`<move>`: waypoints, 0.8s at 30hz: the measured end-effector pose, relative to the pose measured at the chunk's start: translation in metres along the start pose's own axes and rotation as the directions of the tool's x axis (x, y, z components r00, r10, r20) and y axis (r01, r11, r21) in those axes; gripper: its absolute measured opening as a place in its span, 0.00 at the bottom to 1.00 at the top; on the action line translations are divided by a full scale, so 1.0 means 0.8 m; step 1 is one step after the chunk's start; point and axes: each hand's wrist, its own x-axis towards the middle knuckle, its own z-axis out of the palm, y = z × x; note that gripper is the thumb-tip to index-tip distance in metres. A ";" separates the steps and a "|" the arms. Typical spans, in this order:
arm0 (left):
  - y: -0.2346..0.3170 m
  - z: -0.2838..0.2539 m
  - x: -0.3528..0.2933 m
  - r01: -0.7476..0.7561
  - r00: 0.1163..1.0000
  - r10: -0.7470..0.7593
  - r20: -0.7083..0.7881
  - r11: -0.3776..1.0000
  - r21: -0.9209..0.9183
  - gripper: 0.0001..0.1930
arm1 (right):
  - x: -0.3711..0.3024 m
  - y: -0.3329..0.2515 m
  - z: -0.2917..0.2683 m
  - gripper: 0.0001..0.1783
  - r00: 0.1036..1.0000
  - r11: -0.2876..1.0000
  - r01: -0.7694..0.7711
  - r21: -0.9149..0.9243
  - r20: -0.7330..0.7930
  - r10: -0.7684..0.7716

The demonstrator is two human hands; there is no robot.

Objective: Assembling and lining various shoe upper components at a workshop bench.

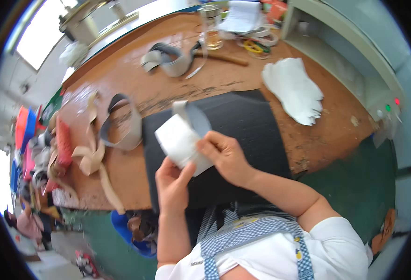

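Observation:
Both hands are closed on a white band [178,138] above a black mat [257,123]. Its near part is broad and flat, and a grey-faced length curls up behind it. My left hand [172,185] pinches the lower left edge between thumb and fingers. Higher on the right side, my right hand [226,157] grips the band with its thumb and fingertips. A similar loop, a white band with a dark grey inner face [131,128], stands on the table just left of the mat.
On the brown table [243,74] lie another curled grey band [175,65], a wooden-handled tool [226,58], beige straps [102,175], a red roll [63,140] and a stack of thin white pieces [293,88]. A glass jar [211,28] stands at the back, near a grey cabinet [350,60] on the right.

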 end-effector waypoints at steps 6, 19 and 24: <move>0.047 0.003 -0.021 -0.176 0.983 0.180 -0.027 0.977 0.117 0.18 | -0.005 -0.031 0.013 0.10 0.907 0.876 0.418 -0.239 0.060 -0.417; 0.089 -0.008 -0.024 0.104 0.849 0.111 0.517 0.924 -0.367 0.21 | -0.047 0.008 -0.082 0.48 0.257 0.569 -0.735 0.368 0.928 -0.269; 0.087 -0.059 -0.002 -0.272 0.957 0.173 0.233 0.812 0.515 0.15 | -0.030 -0.017 -0.114 0.36 0.635 0.659 -0.594 0.461 0.772 0.033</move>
